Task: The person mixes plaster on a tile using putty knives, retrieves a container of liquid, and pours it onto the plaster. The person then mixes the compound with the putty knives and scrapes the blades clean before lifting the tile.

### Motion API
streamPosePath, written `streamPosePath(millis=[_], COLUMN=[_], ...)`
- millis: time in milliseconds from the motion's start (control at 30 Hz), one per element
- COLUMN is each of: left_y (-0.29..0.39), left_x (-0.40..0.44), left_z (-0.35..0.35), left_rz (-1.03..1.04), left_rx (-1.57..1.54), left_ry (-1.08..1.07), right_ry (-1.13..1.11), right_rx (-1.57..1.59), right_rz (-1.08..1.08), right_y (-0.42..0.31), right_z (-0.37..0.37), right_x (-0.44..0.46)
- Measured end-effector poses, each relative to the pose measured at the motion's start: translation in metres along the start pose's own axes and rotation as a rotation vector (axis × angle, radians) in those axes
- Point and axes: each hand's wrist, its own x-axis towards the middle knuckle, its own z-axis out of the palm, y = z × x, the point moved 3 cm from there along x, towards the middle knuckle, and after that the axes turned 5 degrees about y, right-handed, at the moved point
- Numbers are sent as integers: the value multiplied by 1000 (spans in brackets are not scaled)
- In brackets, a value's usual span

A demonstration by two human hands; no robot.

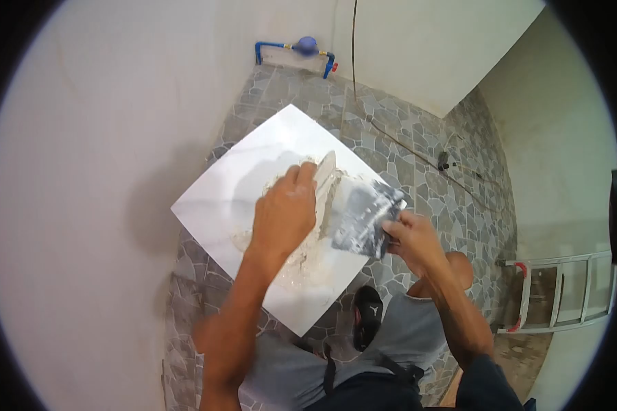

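A white square board (216, 198) lies over the stone-patterned floor, with pale paste (295, 270) spread across its middle. My left hand (286, 209) is wrapped round a long, paste-coated trowel (327, 168), held tilted above the middle of the board. In my right hand (413, 240), the fingers are closed on the edge of a dark, flat plate (363, 218) smeared with white paste, over the board's right side. The trowel and plate are close together; whether they touch is hard to tell.
Blue pipes with a meter (307, 46) run along the far wall. A dark cable (404, 145) crosses the floor at the right, near a small dark object (443, 161). An aluminium ladder (557, 293) is at the right. My shoe (368, 318) is near the board's lower edge.
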Motion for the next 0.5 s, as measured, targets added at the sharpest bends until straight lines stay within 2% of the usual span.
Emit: streamPosePath(millis=[100,200,367,500], left_y=[-13,-21,-30,-30], left_x=[1,4,0,-3], left_z=[-11,-21,-34,-46], left_rz=[30,35,12,3], left_rx=[-98,-166,-252,-252], left_ry=[75,95,86,61], right_ry=[43,-8,2,30], right_rx=[-119,-218,9,179], right_rz=[134,311,386,379], right_y=[48,73,125,126], right_z=[-25,-20,22,77], right_x=[-31,-73,-102,-96])
